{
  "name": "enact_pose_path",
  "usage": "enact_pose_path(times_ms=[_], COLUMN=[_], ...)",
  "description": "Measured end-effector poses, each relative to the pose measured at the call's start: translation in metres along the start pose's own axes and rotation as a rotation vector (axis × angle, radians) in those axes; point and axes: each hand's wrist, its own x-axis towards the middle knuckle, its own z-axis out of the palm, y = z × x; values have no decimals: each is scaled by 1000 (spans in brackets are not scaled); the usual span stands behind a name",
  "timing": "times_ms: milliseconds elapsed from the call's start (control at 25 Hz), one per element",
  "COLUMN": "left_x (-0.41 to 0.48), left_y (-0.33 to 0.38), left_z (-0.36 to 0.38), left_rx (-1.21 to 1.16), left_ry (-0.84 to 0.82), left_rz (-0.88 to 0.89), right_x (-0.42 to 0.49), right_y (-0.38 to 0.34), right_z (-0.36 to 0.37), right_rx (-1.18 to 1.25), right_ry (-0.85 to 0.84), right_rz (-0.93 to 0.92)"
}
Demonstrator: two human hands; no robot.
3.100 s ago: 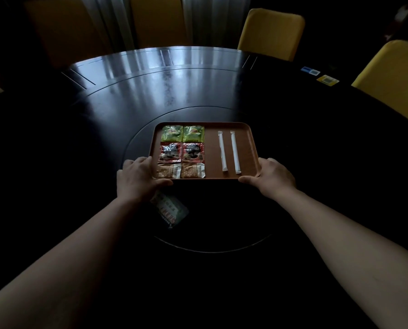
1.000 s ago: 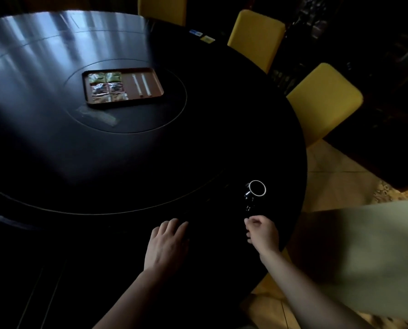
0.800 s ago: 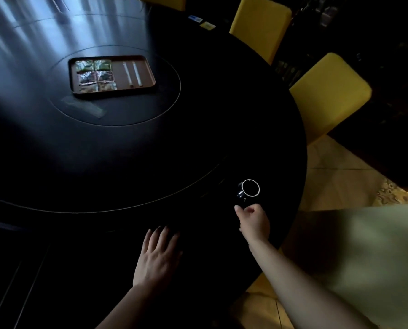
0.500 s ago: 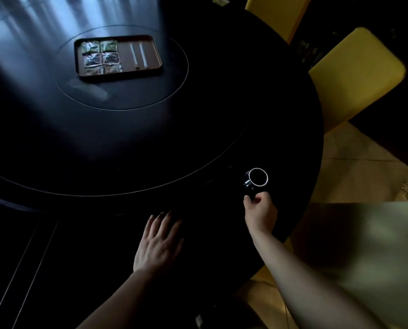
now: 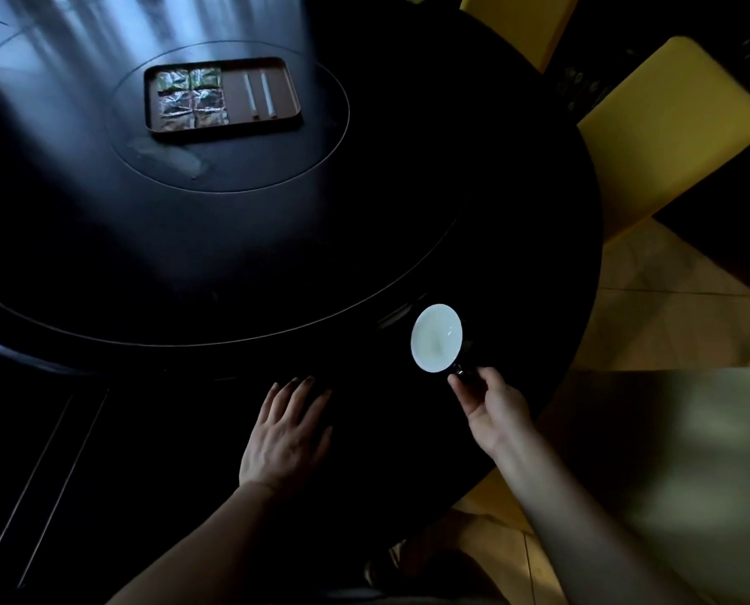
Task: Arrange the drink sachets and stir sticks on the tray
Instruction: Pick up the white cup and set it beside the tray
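Sachets (image 5: 191, 97) fill the left half of the brown tray (image 5: 292, 96) at the upper left of the frame, six in a two-wide grid; two white stir sticks (image 5: 258, 96) lie parallel in its right half, long axes running away from the viewer. Lower right, the right hand (image 5: 493, 411) pinches the handle of a tilted dark mug (image 5: 437, 338), white inside showing. The left hand (image 5: 286, 437) rests flat, fingers spread, on the table (image 5: 408, 176).

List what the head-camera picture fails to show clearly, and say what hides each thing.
- Sachets on the tray: printing unreadable, washed out by glare.
- Mug body and handle: lost in shadow; right hand covers the grip.
- Flat item near tray: too dim.
- Yellow chair: legs hidden by the table.
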Motion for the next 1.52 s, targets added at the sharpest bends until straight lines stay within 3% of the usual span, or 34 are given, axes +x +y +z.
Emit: enact_pose_path(times_ms=[240, 520, 800, 880, 1040, 1280, 1440, 1520], left_x=[0, 0, -1, -2, 6, 47, 83, 85], left_y=[-1, 0, 2, 2, 11, 11, -25, -38], left_z=[0, -1, -2, -1, -11, -84, -94, -83], left_rx=[4, -6, -20, -1, -5, 49, 87, 38], left_ry=[13, 35, 48, 45, 18, 245, 6, -100], left_rz=[29, 45, 43, 41, 7, -8, -321, -375], right_x=[11, 8, -1, -3, -3, 9, 14, 9], right_y=[8, 18, 20, 23, 27, 31, 33, 34], right_z=[-19, -25, -26, -27, -42, -44, -36, -30], right_rx=[253, 345, 86, -94, -657, -1033, -1057, -1028], right_ry=[-77, -105, -86, -66, -68, 7, 89, 80], right_rz=[230, 254, 156, 82, -250, -455, -529, -530])
